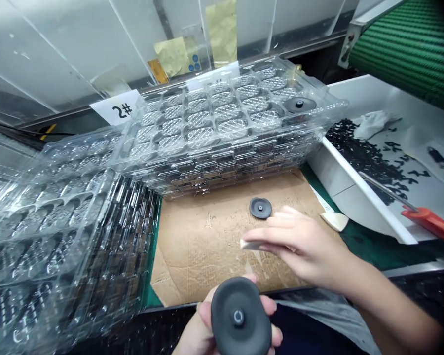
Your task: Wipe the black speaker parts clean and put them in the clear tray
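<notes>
My left hand is at the bottom middle, fingers closed round a dark grey oval rubber piece with a small ring at its centre. My right hand reaches in from the right over the brown cardboard sheet. Its fingers pinch a small white flat piece. A second, smaller dark round piece lies on the cardboard just beyond the right hand. A third dark piece sits in a pocket at the right end of the top clear tray.
A stack of clear pocketed trays fills the left side. A white label marked 2# stands behind. At right, a white tray holds several small black parts, a cloth and a red-handled tool. A green belt runs top right.
</notes>
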{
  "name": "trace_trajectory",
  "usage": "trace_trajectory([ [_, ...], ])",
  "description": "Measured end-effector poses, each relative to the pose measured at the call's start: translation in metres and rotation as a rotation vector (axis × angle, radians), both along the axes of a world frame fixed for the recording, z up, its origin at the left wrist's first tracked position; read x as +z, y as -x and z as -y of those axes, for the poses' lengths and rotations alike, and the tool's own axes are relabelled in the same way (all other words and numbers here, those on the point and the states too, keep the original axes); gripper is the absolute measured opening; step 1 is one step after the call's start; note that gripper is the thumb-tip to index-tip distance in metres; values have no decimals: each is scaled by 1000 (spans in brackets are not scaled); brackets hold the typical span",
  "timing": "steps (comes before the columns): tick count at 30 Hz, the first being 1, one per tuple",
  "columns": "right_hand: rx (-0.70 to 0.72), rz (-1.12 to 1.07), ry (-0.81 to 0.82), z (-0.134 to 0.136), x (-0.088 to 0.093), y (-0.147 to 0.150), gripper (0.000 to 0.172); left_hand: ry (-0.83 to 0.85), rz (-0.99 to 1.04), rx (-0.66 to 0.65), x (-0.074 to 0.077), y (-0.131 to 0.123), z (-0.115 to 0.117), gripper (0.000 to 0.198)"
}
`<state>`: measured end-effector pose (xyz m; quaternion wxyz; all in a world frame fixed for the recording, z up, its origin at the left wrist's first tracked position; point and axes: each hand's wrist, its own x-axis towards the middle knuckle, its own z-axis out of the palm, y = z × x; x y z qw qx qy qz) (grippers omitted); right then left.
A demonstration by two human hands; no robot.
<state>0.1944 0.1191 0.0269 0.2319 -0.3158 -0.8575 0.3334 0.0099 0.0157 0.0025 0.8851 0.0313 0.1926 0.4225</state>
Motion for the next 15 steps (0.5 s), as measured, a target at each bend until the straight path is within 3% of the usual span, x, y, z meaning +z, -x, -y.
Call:
trace_trajectory([
  [2,-140,17,124,11,-30,-7,25,-19,64,18,0,3,-3,54],
  [5,-204,80,237,40,-80,-10,29,-19,34,64,-2,5,-7,54],
  [8,-180,151,230,56,-103,-10,31,-8,-4,95,-3,5,-9,54],
  [10,-249,127,226,54,-90,-9,29,-2,-37,114,-1,3,-10,53],
  [13,-453,-105,147,46,-42,3,28,13,-165,198,3,-2,-12,52],
  [15,-509,-274,-45,47,-10,18,31,16,-279,278,5,-7,-14,53],
])
